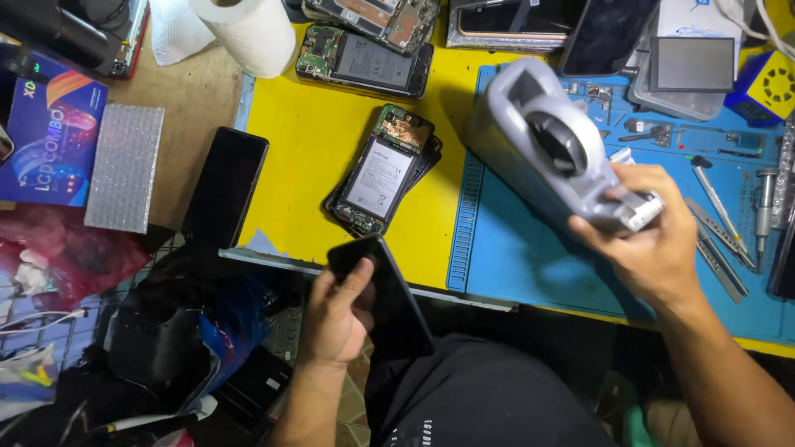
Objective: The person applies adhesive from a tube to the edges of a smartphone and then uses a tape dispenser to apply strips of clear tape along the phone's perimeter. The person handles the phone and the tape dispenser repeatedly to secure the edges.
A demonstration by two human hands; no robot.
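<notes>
My left hand [338, 310] holds a black phone screen panel [389, 294] below the near edge of the yellow table [306, 157], thumb across its face. My right hand [650, 240] grips the front end of a grey tape dispenser [546, 145], lifted and tilted over the blue work mat [530, 265]. An opened phone with its battery showing [383, 174] lies on the yellow surface between the two hands.
A second opened phone [364, 62] lies at the back beside a paper roll [248, 29]. Another black panel [225, 186] and a silver bubble-wrap pouch [124, 165] lie on the left. Screwdrivers and tweezers [720, 215] lie on the mat's right side. Bags hang below left.
</notes>
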